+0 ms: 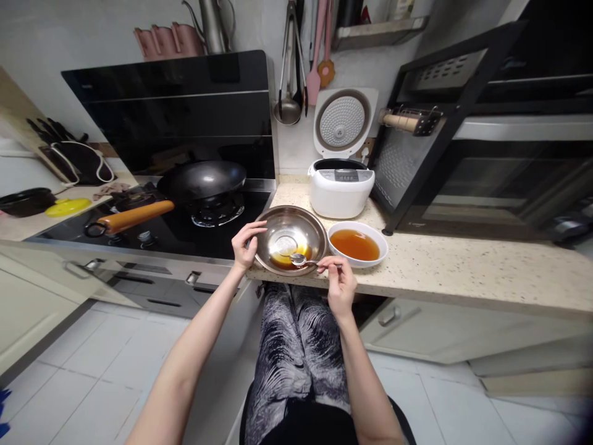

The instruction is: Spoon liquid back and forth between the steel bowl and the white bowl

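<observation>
A stainless steel mixing bowl (315, 230) stands at the counter's front edge, with a little amber liquid (283, 258) pooled in its bottom. My left hand (246, 246) grips the bowl's left rim, fingers laid over the edge and thumb lower down. Between the fingers and thumb of my right hand (340, 283) is the handle of a metal spoon (299, 259). The spoon's head is inside the bowl, over the liquid; whether it touches the bottom I cannot tell. Just right of the steel bowl sits a white bowl (384, 250) of orange-brown liquid (356, 245).
Behind the bowls, a white rice cooker (341, 191) has its lid raised. To the left, a black wok (204, 179) with a wooden handle (139, 216) rests on the gas hob (185, 241). A black rack (428, 154) holding an oven (523, 185) stands on the right.
</observation>
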### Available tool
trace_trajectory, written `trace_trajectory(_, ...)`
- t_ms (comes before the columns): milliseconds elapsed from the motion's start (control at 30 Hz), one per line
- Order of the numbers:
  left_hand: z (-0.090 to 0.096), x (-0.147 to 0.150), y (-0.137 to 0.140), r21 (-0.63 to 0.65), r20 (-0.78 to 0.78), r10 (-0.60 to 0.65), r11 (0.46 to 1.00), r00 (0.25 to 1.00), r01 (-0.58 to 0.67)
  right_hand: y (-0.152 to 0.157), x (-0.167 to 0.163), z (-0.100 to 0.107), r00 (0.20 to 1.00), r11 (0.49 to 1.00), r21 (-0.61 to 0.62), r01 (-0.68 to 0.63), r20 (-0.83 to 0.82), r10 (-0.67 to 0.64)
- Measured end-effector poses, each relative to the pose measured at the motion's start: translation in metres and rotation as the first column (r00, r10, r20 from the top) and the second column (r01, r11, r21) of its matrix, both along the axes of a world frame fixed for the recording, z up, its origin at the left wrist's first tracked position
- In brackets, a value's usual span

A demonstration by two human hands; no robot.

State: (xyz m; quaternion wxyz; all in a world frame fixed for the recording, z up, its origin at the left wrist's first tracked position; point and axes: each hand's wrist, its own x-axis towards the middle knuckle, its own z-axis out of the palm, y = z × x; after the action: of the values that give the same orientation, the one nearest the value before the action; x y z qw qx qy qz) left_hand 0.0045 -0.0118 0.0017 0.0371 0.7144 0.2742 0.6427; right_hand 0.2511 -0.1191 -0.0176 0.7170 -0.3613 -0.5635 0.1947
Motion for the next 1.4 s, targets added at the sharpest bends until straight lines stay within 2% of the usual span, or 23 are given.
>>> trace_trajectory(367,-0.001,-0.001,0.000,0.005,0.009,-0.019,1.000,1.000,0.019,0.001,0.001,-0.003,1.000,1.000,-0.005,-0.010,-0.019,0.010)
trace_trajectory(533,-0.001,0.000,0.000,0.025,0.024,-0.061,0.998,0.998,0.061,0.003,0.002,-0.006,0.997,0.999,-0.008,-0.047,-0.068,0.046)
trace_trajectory(733,-0.001,0.000,0.000,0.014,0.014,-0.026,1.000,1.000,0.026,0.007,-0.001,-0.010,0.985,0.993,-0.060,-0.100,-0.149,0.091)
trace_trajectory(933,-0.001,0.000,0.000,0.022,0.016,-0.040,0.999,0.999,0.040,0.012,-0.005,-0.016,0.973,0.989,-0.052,-0.140,-0.194,0.128)
trace_trajectory(1400,0.000,0.000,0.000,0.025,0.018,-0.059,0.998,0.998,0.058,0.007,-0.004,-0.005,0.977,1.000,-0.003,-0.012,-0.213,0.011)
